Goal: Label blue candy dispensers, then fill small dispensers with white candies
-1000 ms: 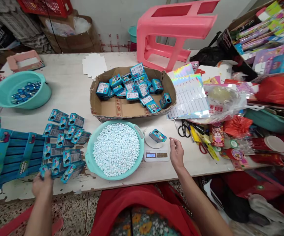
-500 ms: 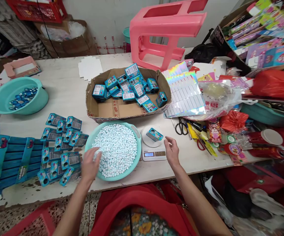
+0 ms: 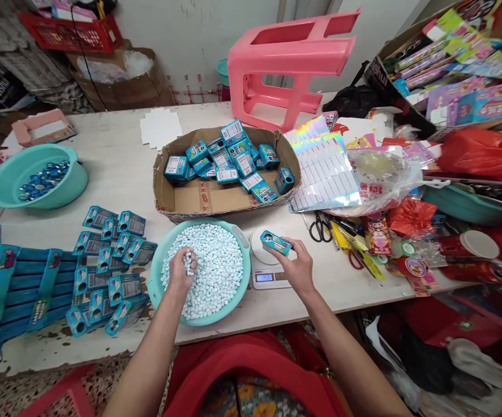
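Observation:
My left hand (image 3: pixel 182 270) is closed round a few small white candies, above the left part of a teal basin (image 3: pixel 246 272) full of white candies (image 3: pixel 211 272). My right hand (image 3: pixel 297 266) grips the right end of a small blue box (image 3: pixel 276 243), its round window facing up. The box is over the round plate of a white digital scale (image 3: pixel 272 278); whether it touches the plate I cannot tell. Left of the basin stand several blue boxes (image 3: pixel 124 285). Behind the basin a cardboard tray (image 3: pixel 190 200) holds more blue boxes.
A second teal basin (image 3: pixel 42 156) with blue shiny pieces is at the left, near stacked blue packs (image 3: pixel 16 289). A pink stool (image 3: pixel 286 52) lies behind the tray. Scissors (image 3: pixel 319 227), shiny sticker sheets (image 3: pixel 327 174) and plastic bags (image 3: pixel 377 174) crowd the right side.
My left hand has moved right over the candies and closed on some. My right hand has moved left and taken hold of the box on the scale.

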`<action>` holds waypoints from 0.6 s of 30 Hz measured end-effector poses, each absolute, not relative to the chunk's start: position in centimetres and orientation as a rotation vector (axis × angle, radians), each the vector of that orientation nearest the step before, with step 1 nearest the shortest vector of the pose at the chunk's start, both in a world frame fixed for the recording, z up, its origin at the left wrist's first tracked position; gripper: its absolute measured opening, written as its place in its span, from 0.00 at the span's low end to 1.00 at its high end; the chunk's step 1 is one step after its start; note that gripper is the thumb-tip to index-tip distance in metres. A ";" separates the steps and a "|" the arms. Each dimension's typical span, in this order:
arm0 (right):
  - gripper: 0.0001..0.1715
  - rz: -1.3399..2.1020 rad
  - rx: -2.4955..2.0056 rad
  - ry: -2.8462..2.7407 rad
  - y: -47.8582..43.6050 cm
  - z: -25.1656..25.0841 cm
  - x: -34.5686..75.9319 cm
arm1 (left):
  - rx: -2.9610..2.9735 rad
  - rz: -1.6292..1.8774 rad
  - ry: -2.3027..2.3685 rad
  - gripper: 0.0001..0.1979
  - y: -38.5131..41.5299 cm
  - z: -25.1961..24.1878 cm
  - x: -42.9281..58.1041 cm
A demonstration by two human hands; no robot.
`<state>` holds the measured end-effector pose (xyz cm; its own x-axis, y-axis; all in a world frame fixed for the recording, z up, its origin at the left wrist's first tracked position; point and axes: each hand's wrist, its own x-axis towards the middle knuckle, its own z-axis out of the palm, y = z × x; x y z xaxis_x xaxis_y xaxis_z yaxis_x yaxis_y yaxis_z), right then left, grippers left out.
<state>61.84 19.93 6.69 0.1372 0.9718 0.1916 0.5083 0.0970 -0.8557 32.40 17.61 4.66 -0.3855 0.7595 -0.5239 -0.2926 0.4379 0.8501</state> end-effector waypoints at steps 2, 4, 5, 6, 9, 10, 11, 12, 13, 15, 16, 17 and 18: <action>0.19 0.703 -1.458 -1.558 18.9 8.8 60.7 | 0.134 1.288 1.294 0.09 17.7 6.3 32.2; 0.19 0.766 -1.377 -1.630 17.9 10.3 59.2 | 0.014 1.322 1.124 0.08 17.9 8.5 32.9; 0.19 0.797 -1.337 -1.669 17.5 10.7 58.3 | 0.002 1.336 1.077 0.08 17.9 9.8 33.6; 0.19 0.823 -1.301 -1.708 17.1 11.0 57.4 | 0.014 1.355 1.042 0.08 18.0 11.2 34.4; 0.20 0.864 -1.210 -1.807 16.4 11.2 55.1 | 0.150 1.458 1.034 0.11 18.3 14.6 37.3; 0.20 0.872 -1.189 -1.828 16.2 11.1 54.5 | 0.209 1.502 1.062 0.12 18.4 15.4 38.2; 0.20 0.878 -1.177 -1.841 16.1 11.1 54.1 | 0.263 1.544 1.094 0.13 18.5 15.8 38.9; 0.20 0.884 -1.173 -1.847 16.0 11.0 53.7 | 0.308 1.582 1.126 0.13 18.6 16.0 39.4; 0.20 0.889 -1.173 -1.848 16.0 10.9 53.6 | 0.338 1.612 1.154 0.13 18.7 16.0 39.8; 0.21 0.896 -1.181 -1.844 16.1 10.7 53.5 | 0.354 1.644 1.190 0.14 18.8 15.6 40.1; 0.21 0.898 -1.183 -1.841 16.1 10.7 53.6 | 0.349 1.646 1.198 0.14 18.9 15.3 40.2; 0.21 0.902 -1.185 -1.838 16.2 10.6 53.7 | 0.344 1.643 1.201 0.14 18.9 15.1 40.2; 0.21 0.909 -1.186 -1.832 16.3 10.5 53.8 | 0.342 1.631 1.197 0.14 19.0 14.9 40.2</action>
<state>53.79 16.25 10.51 -0.2817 0.9355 0.2135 0.3962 0.3160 -0.8620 40.20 19.01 14.93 -0.4221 0.8468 -0.3238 -0.5626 0.0354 0.8260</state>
